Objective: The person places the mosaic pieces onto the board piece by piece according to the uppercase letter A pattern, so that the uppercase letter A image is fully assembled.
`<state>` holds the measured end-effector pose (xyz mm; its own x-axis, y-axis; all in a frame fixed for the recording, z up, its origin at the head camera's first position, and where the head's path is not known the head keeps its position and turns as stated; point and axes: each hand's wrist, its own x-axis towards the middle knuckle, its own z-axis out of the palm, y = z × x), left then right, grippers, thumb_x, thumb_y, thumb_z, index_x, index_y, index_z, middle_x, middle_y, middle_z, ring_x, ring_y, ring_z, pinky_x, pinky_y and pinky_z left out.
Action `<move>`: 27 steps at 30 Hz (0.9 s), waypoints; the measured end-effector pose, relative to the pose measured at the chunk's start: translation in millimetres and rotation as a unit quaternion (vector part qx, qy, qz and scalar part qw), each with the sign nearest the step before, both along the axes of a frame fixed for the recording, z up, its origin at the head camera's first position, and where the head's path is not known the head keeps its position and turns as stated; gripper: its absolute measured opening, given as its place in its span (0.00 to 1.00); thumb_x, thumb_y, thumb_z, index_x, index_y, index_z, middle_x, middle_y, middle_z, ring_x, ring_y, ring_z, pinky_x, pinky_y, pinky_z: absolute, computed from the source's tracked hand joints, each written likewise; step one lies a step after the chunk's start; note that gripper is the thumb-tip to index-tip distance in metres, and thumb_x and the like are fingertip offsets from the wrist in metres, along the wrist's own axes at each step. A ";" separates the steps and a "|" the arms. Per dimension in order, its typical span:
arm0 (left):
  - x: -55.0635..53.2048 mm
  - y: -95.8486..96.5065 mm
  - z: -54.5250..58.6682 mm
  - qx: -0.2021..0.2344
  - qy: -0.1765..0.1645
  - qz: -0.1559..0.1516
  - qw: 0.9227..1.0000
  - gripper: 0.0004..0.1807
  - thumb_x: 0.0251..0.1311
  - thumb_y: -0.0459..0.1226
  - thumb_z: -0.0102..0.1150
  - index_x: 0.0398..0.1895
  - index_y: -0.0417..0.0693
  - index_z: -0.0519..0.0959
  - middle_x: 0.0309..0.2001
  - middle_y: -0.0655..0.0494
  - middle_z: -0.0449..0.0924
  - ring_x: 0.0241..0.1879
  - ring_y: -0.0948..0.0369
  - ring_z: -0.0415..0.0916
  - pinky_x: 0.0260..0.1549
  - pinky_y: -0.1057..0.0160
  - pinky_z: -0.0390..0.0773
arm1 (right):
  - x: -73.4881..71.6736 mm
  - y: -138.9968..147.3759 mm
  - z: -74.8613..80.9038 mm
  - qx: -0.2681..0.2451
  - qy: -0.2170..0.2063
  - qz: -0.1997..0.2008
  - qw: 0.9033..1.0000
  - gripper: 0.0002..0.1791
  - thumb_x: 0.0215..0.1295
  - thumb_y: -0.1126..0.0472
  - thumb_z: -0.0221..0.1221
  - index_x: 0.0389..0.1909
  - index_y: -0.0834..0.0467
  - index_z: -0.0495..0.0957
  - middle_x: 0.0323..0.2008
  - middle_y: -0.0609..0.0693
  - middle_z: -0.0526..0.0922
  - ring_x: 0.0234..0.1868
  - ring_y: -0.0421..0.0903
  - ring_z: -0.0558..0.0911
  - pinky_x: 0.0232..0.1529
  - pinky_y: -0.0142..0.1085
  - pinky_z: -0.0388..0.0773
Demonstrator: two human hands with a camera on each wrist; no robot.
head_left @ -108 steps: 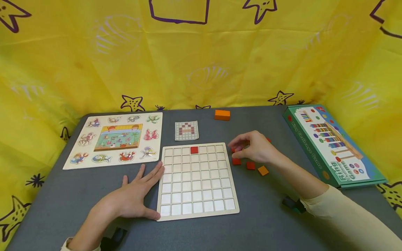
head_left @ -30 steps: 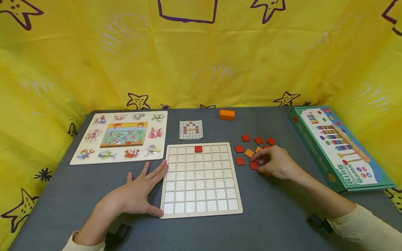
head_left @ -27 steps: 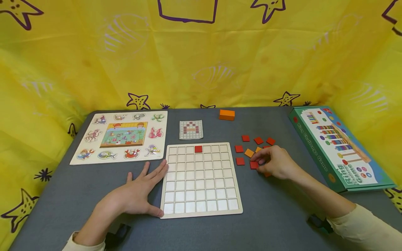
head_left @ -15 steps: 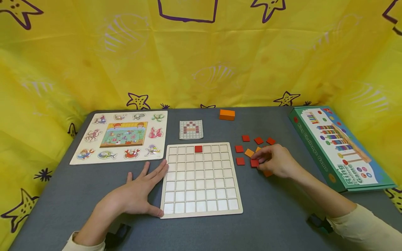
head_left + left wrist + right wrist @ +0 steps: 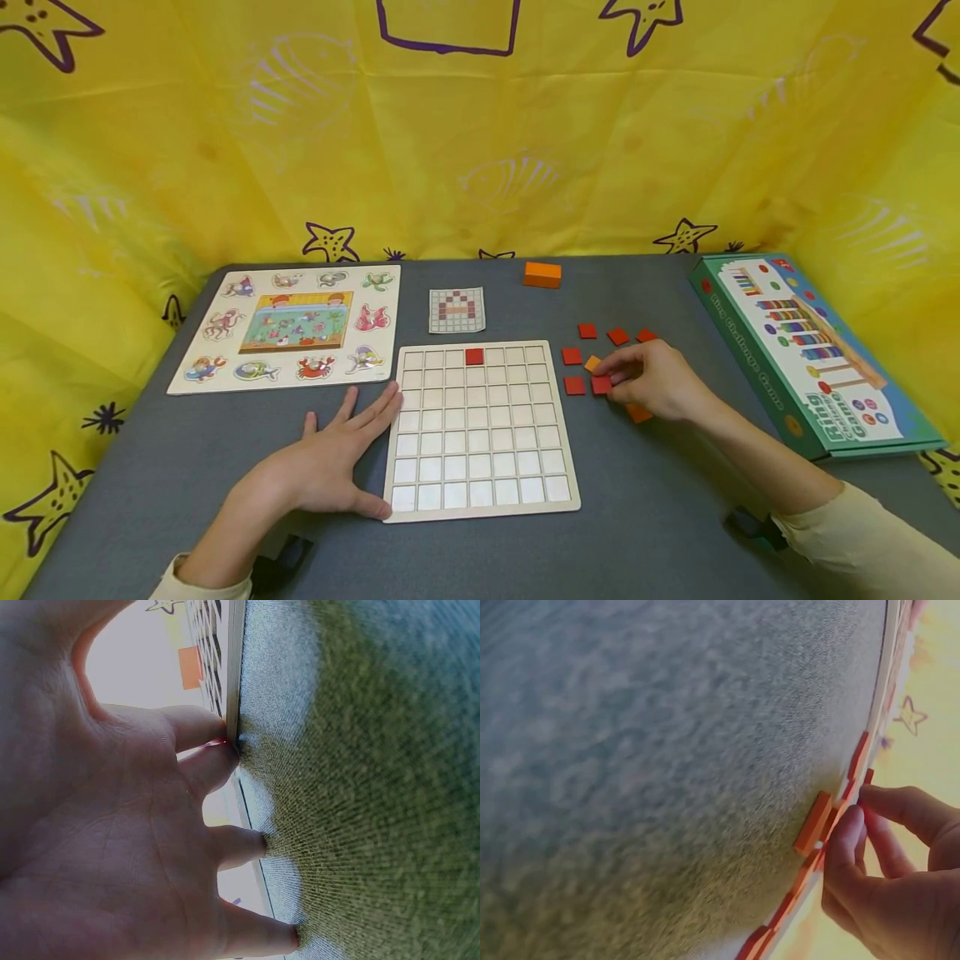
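Note:
My left hand (image 5: 318, 471) lies with spread, straight fingers along the left side of a wooden grid board (image 5: 392, 467). Thumb and fingertips touch the board's edge, which the left wrist view also shows at the fingertips. One red square tile (image 5: 474, 357) sits in the board's top row. To the right of the board, my right hand (image 5: 656, 385) pinches another red square tile (image 5: 601, 385) between thumb and fingers. Around it lie loose red tiles (image 5: 574, 386) and an orange tile (image 5: 592, 363). An orange-red tile (image 5: 638, 413) is partly hidden under the hand.
Behind the board lies a small pattern card (image 5: 457, 311). An orange block (image 5: 542, 275) stands at the back. A sea-animal puzzle board (image 5: 283, 329) is at the left, and a green game box (image 5: 817, 358) at the right. A yellow curtain (image 5: 480, 125) hangs behind the table.
Since the earliest frame my right hand has moved right from the board's edge into the tiles. In the last half second it has shifted slightly left with the red tile. My left hand stays put.

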<state>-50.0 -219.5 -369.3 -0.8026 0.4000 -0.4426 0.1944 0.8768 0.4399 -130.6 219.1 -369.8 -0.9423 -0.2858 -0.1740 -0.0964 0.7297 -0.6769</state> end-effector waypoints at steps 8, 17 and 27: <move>0.9 -0.6 0.4 0.002 0.000 0.001 1.000 0.75 0.40 0.63 0.81 0.87 0.64 0.41 0.86 0.63 0.30 0.82 0.32 0.26 0.59 0.11 0.31 | -2.8 -10.5 -1.8 -0.023 0.008 0.015 1.000 0.15 0.56 0.69 0.70 0.45 0.56 0.90 0.40 0.52 0.89 0.37 0.45 0.84 0.40 0.37 0.81; 1.2 -0.6 0.1 0.008 0.000 0.001 1.000 0.75 0.40 0.63 0.81 0.87 0.63 0.41 0.87 0.62 0.30 0.82 0.32 0.26 0.58 0.11 0.30 | -7.0 -26.8 -2.8 -0.042 0.011 0.021 0.999 0.14 0.55 0.68 0.73 0.44 0.56 0.91 0.40 0.52 0.90 0.39 0.44 0.86 0.41 0.36 0.82; 0.3 -0.3 -1.4 0.009 0.002 -0.001 1.000 0.75 0.39 0.63 0.81 0.87 0.63 0.41 0.87 0.62 0.31 0.82 0.32 0.26 0.57 0.11 0.30 | -10.6 -46.5 -3.4 -0.063 0.012 0.034 0.997 0.14 0.55 0.67 0.75 0.43 0.57 0.91 0.38 0.51 0.91 0.38 0.44 0.86 0.40 0.35 0.83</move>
